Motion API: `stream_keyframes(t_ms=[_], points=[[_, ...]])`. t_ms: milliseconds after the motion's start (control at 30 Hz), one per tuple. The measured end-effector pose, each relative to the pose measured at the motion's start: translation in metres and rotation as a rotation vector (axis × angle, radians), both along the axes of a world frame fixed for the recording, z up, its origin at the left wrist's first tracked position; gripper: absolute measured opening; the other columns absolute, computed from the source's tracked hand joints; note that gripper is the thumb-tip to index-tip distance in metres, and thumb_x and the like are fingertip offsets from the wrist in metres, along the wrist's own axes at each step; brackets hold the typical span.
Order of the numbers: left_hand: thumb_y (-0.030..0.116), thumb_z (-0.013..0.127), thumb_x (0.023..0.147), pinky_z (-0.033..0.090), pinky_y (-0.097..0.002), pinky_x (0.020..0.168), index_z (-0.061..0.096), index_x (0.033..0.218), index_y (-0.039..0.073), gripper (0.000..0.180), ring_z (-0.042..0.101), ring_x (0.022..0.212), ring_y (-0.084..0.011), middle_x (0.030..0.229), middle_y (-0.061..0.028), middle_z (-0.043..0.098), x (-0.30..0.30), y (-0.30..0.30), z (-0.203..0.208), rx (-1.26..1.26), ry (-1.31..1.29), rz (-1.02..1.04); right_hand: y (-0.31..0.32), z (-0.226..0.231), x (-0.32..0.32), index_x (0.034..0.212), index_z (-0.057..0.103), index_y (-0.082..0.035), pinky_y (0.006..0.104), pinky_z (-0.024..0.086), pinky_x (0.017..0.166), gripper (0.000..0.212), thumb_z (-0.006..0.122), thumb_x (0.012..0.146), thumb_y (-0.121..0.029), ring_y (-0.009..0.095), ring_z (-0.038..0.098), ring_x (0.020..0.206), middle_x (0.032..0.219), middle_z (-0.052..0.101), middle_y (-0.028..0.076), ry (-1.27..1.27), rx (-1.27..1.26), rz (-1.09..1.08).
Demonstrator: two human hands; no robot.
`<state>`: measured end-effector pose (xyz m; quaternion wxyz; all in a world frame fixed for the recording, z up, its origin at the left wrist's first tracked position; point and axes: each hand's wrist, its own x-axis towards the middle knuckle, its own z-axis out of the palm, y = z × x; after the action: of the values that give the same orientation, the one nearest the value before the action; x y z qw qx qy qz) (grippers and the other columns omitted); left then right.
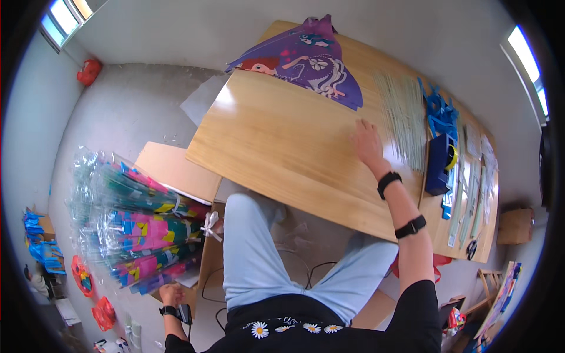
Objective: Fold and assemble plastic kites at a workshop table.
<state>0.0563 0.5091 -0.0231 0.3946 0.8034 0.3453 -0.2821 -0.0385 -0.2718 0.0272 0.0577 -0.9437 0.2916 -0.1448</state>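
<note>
My right hand [369, 141] reaches over the wooden table [282, 141], fingers stretched out and holding nothing. Just to its right lies a spread of thin pale rods [402, 120]. Beyond it, a purple kite-like sheet [318, 62] with a printed cartoon figure rests at the table's far side. Low on the left, my left hand [172, 293] is closed beside a cardboard box, its fingers curled; what they hold, if anything, is hidden. Just above that hand, colourful rolled bundles in clear plastic [147, 229] lean out of the box, with a white tie [212, 226] near their narrow ends.
A blue tape dispenser [438, 165] with yellow tape stands on the right, near blue strips [441, 112], more rods and black scissors [471, 249]. The box's open flap [176, 167] sticks out beside the table's left corner. Red plastic bags [103, 313] lie on the floor.
</note>
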Motion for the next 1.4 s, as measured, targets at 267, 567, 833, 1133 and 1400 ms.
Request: stream_keyframes(t_ms=[267,567,833,1133,1400], points=[[0.010,0.067,0.083,0.051,-0.0268,0.056,0.064,0.085,0.002,0.009,0.063,0.060,-0.0154,0.071,-0.0075,0.065,0.054,-0.171,0.053,-0.164,-0.054,-0.305,-0.082,-0.030,0.080,0.125,0.057,-0.002,0.0444,0.047,0.096,0.043,0.062,0.083,-0.011,0.033,0.050,0.121,0.131,0.055,0.013,-0.020,-0.243,-0.088],[0.010,0.069,0.083,0.047,-0.0236,0.062,0.064,0.085,-0.002,0.014,0.057,0.068,-0.0068,0.073,-0.0016,0.064,0.117,-0.326,0.078,-0.259,-0.400,-0.829,-0.088,-0.027,0.077,0.076,0.061,-0.005,0.0430,0.049,0.077,0.003,0.064,0.075,-0.003,0.032,0.056,0.094,0.088,0.060,0.010,-0.221,-0.229,0.034],[0.008,0.069,0.086,0.049,-0.0244,0.066,0.067,0.092,-0.003,0.012,0.060,0.073,-0.0071,0.077,-0.0022,0.066,0.122,-0.402,0.092,-0.438,-0.390,-1.018,-0.102,-0.008,0.079,0.070,0.060,-0.003,0.0479,0.046,0.072,0.008,0.065,0.077,-0.004,0.036,0.057,0.082,0.081,0.064,0.011,-0.370,-0.075,0.025],[0.022,0.071,0.085,0.053,-0.0353,0.079,0.066,0.106,-0.001,0.031,0.068,0.089,-0.0283,0.095,-0.0160,0.071,0.133,-0.581,0.100,-0.531,-0.747,-1.431,-0.098,0.003,0.074,0.074,0.064,-0.003,0.0482,0.048,0.075,0.008,0.062,0.080,-0.007,0.037,0.060,0.089,0.083,0.067,0.013,-0.297,-0.013,-0.038],[0.030,0.071,0.083,0.036,-0.0552,0.104,0.064,0.120,0.008,0.044,0.049,0.126,-0.0314,0.122,-0.0095,0.062,0.117,-0.707,0.065,-0.247,-1.479,-1.608,-0.094,0.027,0.073,0.075,0.061,-0.001,0.0465,0.045,0.075,0.008,0.060,0.082,-0.005,0.036,0.057,0.085,0.081,0.063,0.017,-0.422,-0.042,0.061]])
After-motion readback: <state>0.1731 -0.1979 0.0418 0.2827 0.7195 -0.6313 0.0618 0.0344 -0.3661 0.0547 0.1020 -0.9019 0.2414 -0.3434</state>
